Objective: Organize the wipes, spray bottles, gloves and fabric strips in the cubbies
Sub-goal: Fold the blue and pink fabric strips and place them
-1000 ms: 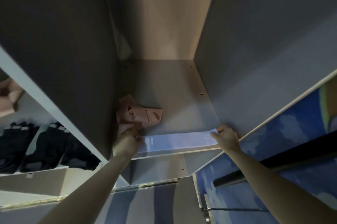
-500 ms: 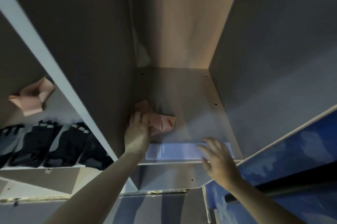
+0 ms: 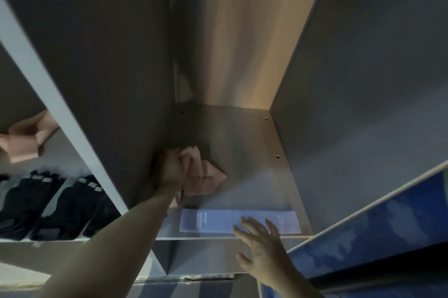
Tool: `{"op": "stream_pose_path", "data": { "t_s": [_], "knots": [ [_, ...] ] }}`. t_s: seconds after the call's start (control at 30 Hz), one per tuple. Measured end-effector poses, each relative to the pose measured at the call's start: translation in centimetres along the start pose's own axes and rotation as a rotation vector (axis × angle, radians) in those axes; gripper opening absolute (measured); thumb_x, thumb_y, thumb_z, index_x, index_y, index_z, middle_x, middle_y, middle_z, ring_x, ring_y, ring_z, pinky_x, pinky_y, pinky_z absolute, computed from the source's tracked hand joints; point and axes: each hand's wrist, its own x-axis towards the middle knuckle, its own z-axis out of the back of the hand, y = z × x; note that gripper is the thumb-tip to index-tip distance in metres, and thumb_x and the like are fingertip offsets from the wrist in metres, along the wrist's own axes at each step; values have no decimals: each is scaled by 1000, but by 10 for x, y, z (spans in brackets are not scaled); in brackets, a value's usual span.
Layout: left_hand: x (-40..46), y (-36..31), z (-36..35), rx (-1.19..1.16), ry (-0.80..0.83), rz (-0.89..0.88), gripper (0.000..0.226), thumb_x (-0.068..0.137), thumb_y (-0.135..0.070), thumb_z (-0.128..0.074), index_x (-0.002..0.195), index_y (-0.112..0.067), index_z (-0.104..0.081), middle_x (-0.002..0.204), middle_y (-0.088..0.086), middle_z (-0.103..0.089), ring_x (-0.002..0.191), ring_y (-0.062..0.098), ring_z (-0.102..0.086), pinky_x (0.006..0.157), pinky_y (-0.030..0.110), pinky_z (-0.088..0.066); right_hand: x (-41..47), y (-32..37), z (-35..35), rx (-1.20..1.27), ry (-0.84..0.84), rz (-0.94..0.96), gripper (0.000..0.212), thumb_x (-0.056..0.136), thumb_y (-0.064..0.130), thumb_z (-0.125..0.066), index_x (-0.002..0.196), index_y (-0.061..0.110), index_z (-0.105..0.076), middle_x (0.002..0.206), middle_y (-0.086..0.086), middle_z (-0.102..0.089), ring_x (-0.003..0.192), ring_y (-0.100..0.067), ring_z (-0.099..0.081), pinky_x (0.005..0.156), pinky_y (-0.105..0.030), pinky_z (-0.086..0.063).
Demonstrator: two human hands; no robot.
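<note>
A crumpled pink fabric strip [image 3: 203, 177] lies against the left wall of the middle cubby [image 3: 242, 142]. My left hand [image 3: 172, 166] grips its left end, fingers curled round the cloth. A flat pale blue wipes pack [image 3: 218, 223] lies along the cubby's front edge. My right hand [image 3: 263, 246] hovers at the pack's right part with fingers spread and holds nothing. In the cubby to the left, several black gloves [image 3: 48, 203] lie in a row, and another pink fabric strip [image 3: 26, 142] sits behind them.
A white divider panel [image 3: 60, 113] separates the two cubbies, and a grey wall [image 3: 363, 103] closes the middle cubby on the right. A blue patterned surface [image 3: 375, 229] lies at the lower right. A lower shelf [image 3: 198, 259] shows beneath the front edge.
My left hand moved from the wipes pack's left end deeper into the cubby and closed on the pink fabric. My right hand let go of the pack's right end and drew back, fingers spread.
</note>
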Motion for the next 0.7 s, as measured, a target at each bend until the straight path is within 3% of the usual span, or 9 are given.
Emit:
{"op": "stream_pose_path", "data": {
  "t_s": [0.07, 0.17, 0.23, 0.27, 0.37, 0.43, 0.5, 0.6, 0.7],
  "knots": [
    [-3, -34, 19, -168, -121, 23, 31, 87, -45, -52, 96, -19, -67, 92, -1, -71, 84, 20, -67, 77, 32, -55, 1, 0, -2, 19, 20, -24, 79, 39, 54, -79, 113, 35, -59, 117, 6, -69, 105, -10, -67, 95, -38, -37],
    [-5, -82, 37, -314, -264, -81, 19, 91, -14, -54, 96, -5, -70, 95, 7, -69, 91, 22, -64, 77, 15, -45, 0, -1, -4, 69, 109, -71, 90, 37, 55, -79, 120, 36, -51, 121, 7, -67, 111, -9, -63, 96, -34, -32],
    [-9, -114, 57, -436, -333, -202, 22, 86, -12, -54, 99, -5, -71, 98, 13, -71, 92, 30, -67, 82, 28, -52, -2, -2, -6, 45, 115, -51, 92, 38, 56, -77, 123, 36, -48, 122, 8, -67, 118, -7, -53, 98, -32, -25],
    [-12, -130, 69, -473, -370, -249, 22, 85, -13, -54, 98, -11, -73, 97, 10, -72, 92, 29, -67, 84, 33, -54, -3, -1, -6, 37, 131, -62, 93, 37, 57, -75, 123, 36, -48, 122, 8, -67, 119, -6, -48, 100, -30, -23],
    [-29, -178, 101, -702, -413, -283, 32, 84, 1, -57, 85, -27, -72, 80, -8, -71, 79, 12, -65, 76, 25, -50, -3, 7, 4, 6, 236, -134, 92, 35, 66, -65, 121, 38, -49, 121, 13, -67, 118, -4, -48, 105, -28, -14],
    [-41, -208, 117, -901, -308, -246, 23, 87, -1, -59, 77, -18, -71, 69, -2, -71, 66, 7, -59, 66, 26, -47, -1, 14, 21, 23, 288, -190, 93, 44, 76, -55, 128, 37, -50, 135, 21, -51, 129, -5, -46, 113, -30, -6],
    [-54, -228, 133, -1023, -228, -182, 12, 88, -6, -61, 79, -4, -68, 67, 7, -64, 64, 13, -57, 61, 29, -46, 11, 30, 47, 351, 194, -333, 108, 46, 88, -52, 140, 34, -41, 145, 25, -30, 138, -1, -33, 118, -30, -13],
    [-84, -245, 159, -1057, -123, -142, 14, 88, -7, -63, 85, 7, -66, 75, 14, -64, 69, 22, -61, 61, 32, -50, 22, 73, 105, 1128, 89, -504, 109, 47, 79, -66, 140, 32, -36, 145, 12, -40, 133, -8, -41, 108, -26, -32],
    [-123, -248, 180, -1101, -41, -112, 11, 87, -6, -63, 77, -4, -66, 68, 7, -66, 65, 19, -62, 56, 27, -50, 24, 115, 151, 1815, 60, -428, 101, 55, 67, -67, 141, 22, -39, 142, -7, -50, 123, -28, -55, 101, -49, -44]
  ]
}}
